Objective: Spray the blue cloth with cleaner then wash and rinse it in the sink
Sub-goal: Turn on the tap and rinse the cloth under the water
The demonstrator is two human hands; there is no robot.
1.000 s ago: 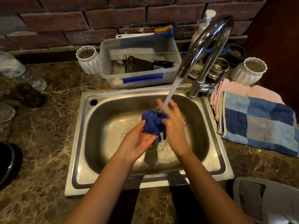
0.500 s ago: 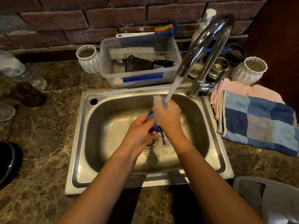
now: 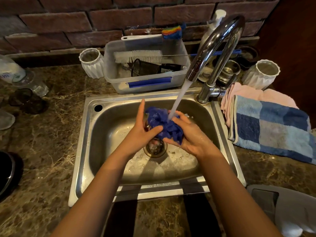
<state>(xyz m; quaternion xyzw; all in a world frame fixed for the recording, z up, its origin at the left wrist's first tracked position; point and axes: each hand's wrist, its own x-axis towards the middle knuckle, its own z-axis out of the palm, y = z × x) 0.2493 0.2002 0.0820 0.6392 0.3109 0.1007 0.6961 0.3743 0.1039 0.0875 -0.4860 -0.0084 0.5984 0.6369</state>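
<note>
The wet blue cloth (image 3: pixel 161 124) is bunched into a ball above the steel sink (image 3: pixel 109 151), just over the drain (image 3: pixel 154 147). My left hand (image 3: pixel 142 130) cups it from the left with fingers pointing up, thumb pressed on the cloth. My right hand (image 3: pixel 188 134) grips it from the right and below. Water streams from the chrome faucet (image 3: pixel 213 48) onto the top of the cloth and my right fingers. No spray bottle of cleaner shows clearly.
Behind the sink stands a clear plastic tub (image 3: pixel 147 65) with a bottle brush, flanked by two white ribbed cups (image 3: pixel 92 63) (image 3: pixel 261 74). A blue checked towel (image 3: pixel 271 129) and a pink cloth (image 3: pixel 246 94) lie on the right counter. Glasses stand at left.
My hands have rubbed the cloth together under the stream and drawn apart again; more of the blue cloth now shows between them, held slightly farther back in the sink.
</note>
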